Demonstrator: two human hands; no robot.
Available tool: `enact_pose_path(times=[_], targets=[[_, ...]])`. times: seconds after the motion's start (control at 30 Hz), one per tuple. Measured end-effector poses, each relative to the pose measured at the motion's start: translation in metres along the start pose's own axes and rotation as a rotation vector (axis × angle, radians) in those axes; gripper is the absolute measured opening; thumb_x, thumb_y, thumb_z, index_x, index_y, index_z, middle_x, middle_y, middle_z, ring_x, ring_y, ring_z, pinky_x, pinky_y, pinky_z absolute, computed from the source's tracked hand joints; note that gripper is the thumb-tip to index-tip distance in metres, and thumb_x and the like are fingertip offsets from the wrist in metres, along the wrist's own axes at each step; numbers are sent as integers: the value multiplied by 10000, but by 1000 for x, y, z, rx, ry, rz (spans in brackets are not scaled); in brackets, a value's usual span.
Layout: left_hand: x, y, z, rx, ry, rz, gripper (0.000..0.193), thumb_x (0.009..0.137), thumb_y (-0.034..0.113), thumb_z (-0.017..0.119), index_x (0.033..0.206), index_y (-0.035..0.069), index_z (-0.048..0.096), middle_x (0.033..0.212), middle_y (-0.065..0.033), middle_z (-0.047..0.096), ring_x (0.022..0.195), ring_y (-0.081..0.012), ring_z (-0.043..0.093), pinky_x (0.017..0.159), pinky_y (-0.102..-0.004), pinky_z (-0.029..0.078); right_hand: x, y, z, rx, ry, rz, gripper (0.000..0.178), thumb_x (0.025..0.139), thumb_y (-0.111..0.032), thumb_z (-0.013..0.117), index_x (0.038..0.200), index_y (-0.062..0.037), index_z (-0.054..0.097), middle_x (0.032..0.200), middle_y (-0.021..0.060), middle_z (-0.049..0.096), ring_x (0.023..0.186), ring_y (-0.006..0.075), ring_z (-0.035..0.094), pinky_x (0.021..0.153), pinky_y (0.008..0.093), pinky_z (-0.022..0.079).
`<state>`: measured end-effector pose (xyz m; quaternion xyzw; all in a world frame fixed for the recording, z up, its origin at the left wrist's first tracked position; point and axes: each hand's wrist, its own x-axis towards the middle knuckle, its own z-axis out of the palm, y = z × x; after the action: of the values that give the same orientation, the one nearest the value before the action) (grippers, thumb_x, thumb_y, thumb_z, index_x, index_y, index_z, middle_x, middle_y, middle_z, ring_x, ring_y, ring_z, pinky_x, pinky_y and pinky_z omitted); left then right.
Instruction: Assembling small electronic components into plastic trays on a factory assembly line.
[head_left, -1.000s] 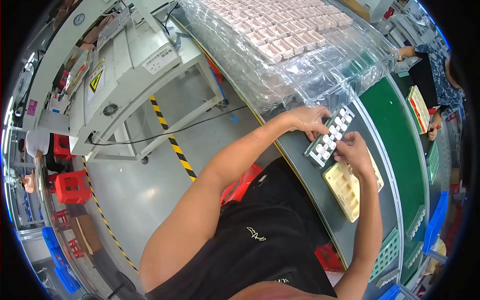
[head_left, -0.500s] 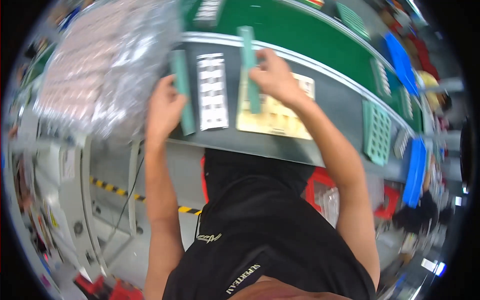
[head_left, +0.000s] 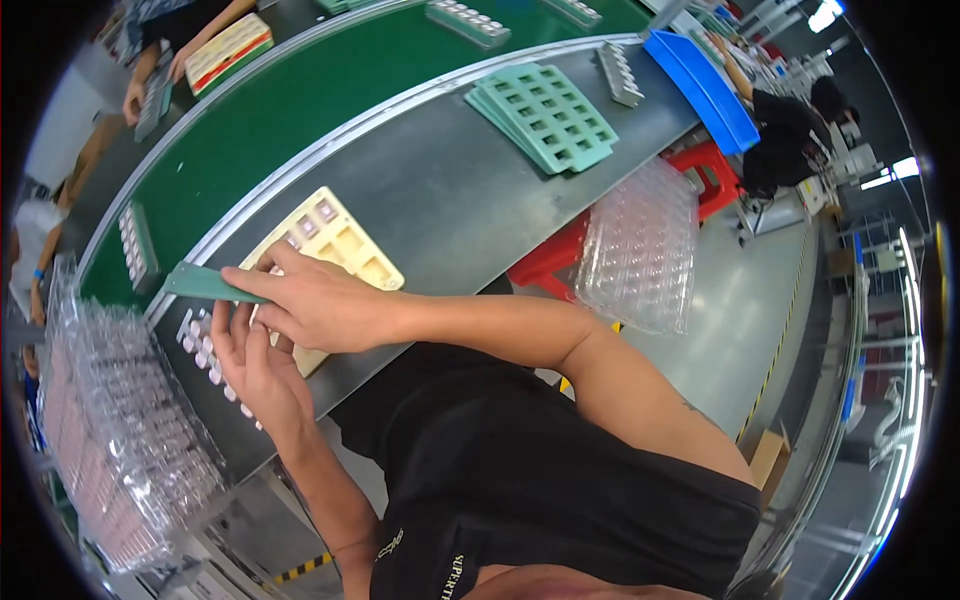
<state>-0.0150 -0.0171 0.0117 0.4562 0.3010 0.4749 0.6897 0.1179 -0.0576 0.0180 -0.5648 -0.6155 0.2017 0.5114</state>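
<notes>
My right hand (head_left: 318,300) pinches a flat green strip (head_left: 200,282) between thumb and fingers, above the table's left part. My left hand (head_left: 262,375) is just below, fingers raised and apart, their tips at the strip's lower edge; its thumb stands off the strip. Whether a second strip lies against the first cannot be made out. Partly behind my left hand lies a row of small pinkish-white pieces (head_left: 205,355). A cream tray (head_left: 380,262) with square pockets lies beneath and beyond my right hand; a few far pockets hold small pieces.
Plastic-wrapped stacked trays (head_left: 130,430) stand at the left. Beyond the dark table (head_left: 430,190) runs a green belt (head_left: 330,100) carrying filled strips. Green pocketed trays (head_left: 550,120) and a blue bin (head_left: 705,90) are at the right. Clear plastic trays (head_left: 640,250) rest on a red stool (head_left: 550,260).
My view has swung right. My hands, earlier apart with a green strip in each, have come together at one visible green strip. The white strip's place is now partly covered by my left hand.
</notes>
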Motion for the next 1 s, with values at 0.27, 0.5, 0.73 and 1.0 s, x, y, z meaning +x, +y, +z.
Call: enact_pose_path(times=[0.27, 0.5, 0.73, 1.0], targets=[[14, -18, 22, -17, -118, 84, 578, 1052, 163, 547, 1550, 125, 255, 1401, -209, 513, 1192, -266, 585, 900, -372, 537, -34, 3, -63, -61, -97, 18, 488, 939, -188, 646, 1411, -121, 539, 1100, 168, 658, 996, 383, 638, 850, 472, 507], [20, -23, 38, -18, -84, 174, 606, 1022, 88, 579, 1544, 153, 278, 1303, -235, 559, 1110, -243, 626, 877, -377, 553, -60, 9, -100, 41, -100, 62, 456, 898, -152, 700, 1343, -125, 605, 1148, 165, 677, 1022, 382, 654, 892, 448, 513], [9, -4, 49, 263, -149, 254, 584, 1039, 96, 497, 1556, 33, 234, 1377, -244, 518, 1251, -327, 574, 919, -413, 567, -81, 47, -160, -4, 222, 37, 337, 846, -141, 742, 1179, -89, 725, 1107, 145, 733, 1037, 315, 696, 928, 382, 536], [-10, 17, -26, 652, 140, 410, 495, 1043, 92, 481, 1507, -16, 345, 1311, -177, 577, 1017, -201, 638, 829, -304, 544, -130, 182, -381, -931, 975, 520, 288, 866, -247, 723, 1144, -174, 707, 906, 200, 727, 878, 380, 709, 795, 479, 549]])
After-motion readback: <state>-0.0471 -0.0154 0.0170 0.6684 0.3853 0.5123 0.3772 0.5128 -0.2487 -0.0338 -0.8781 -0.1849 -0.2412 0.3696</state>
